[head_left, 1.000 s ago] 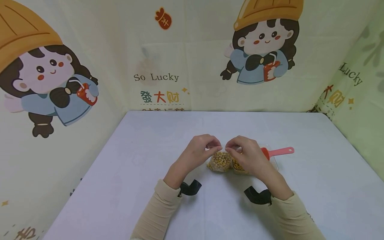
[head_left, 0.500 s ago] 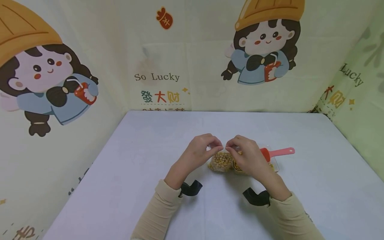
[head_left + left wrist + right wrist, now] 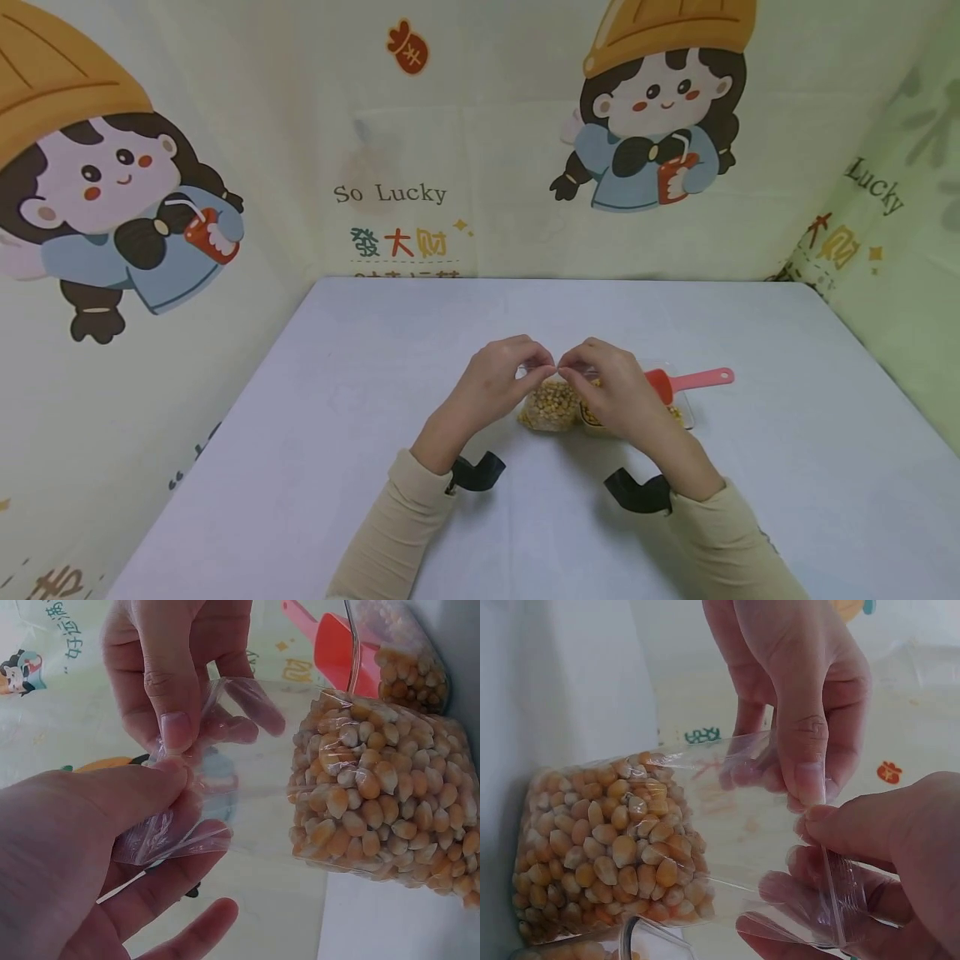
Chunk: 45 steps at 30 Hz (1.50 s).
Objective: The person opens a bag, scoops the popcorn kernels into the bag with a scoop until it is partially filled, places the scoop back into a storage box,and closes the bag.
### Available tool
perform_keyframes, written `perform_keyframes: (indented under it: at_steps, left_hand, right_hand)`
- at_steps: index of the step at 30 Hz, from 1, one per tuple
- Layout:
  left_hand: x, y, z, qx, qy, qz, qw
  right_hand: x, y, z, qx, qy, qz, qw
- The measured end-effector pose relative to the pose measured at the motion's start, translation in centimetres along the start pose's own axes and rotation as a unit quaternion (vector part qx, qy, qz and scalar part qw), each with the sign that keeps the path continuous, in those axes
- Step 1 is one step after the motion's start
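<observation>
A clear zip bag [image 3: 615,847], filled in its lower part with corn kernels, stands upright on the white table. My left hand [image 3: 491,379] pinches the bag's top strip between thumb and fingers. Right beside it, my right hand [image 3: 611,383] pinches the same strip, and the two thumb tips meet in both wrist views. Between the fingers and the kernels [image 3: 382,787] the bag's film is see-through and slack. Behind the right hand is a clear box [image 3: 600,431] holding more kernels, partly hidden. A red scoop [image 3: 663,385] with a pink handle lies in it.
The white table [image 3: 375,350] spreads out around both arms. A printed cloth [image 3: 495,225] hangs behind it and along the sides. Black wrist mounts [image 3: 480,472] stick out below each hand.
My right hand has shifted slightly left along the bag's top, so its fingertips now meet the left hand's. The left hand stays nearly still, and the bag stands in place.
</observation>
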<state>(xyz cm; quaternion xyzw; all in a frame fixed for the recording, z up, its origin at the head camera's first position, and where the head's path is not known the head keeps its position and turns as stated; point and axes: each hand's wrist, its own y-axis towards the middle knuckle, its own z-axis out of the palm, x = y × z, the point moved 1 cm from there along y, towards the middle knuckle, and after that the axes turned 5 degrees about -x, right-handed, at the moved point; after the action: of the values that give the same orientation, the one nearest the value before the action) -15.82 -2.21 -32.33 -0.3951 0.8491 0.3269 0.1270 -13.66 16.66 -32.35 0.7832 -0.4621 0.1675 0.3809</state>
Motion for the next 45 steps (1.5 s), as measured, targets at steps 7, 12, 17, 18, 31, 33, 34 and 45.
perform_keyframes:
  at_steps: [7,12,17,18,31,33,34,45]
  left_hand:
    - [0.1,0.1,-0.1,0.008,-0.013,-0.006,0.9999]
    - [0.1,0.1,-0.1,0.021,-0.022,-0.017,0.9994]
    - [0.2,0.2,-0.1,0.024,-0.026,-0.021,0.9992]
    - [0.1,0.2,-0.1,0.021,-0.024,-0.021,0.9993]
    - [0.1,0.1,0.1,0.002,0.000,-0.016,0.9999]
    - [0.1,0.1,0.1,-0.007,0.004,-0.009,0.9999]
    - [0.1,0.1,0.1,-0.012,0.004,-0.004,0.9999]
    - [0.7,0.2,-0.5,0.012,-0.054,-0.025,0.9981]
  right_hand:
    - [0.2,0.0,0.1,-0.006,-0.014,-0.006,1.000]
    - [0.3,-0.1,0.2,-0.016,-0.022,-0.011,1.000]
    - [0.0,-0.1,-0.1,-0.005,-0.023,-0.006,1.000]
    - [-0.1,-0.2,-0.2,-0.001,-0.025,-0.004,1.000]
    - [-0.6,-0.2,-0.8,-0.003,-0.041,-0.008,0.999]
    - [-0.5,-0.2,-0.9,-0.009,-0.042,-0.012,0.999]
    - [-0.5,-0.2,-0.9,-0.011,-0.041,-0.012,0.999]
    - [-1.2,-0.1,-2.0,0.005,-0.033,0.039,0.999]
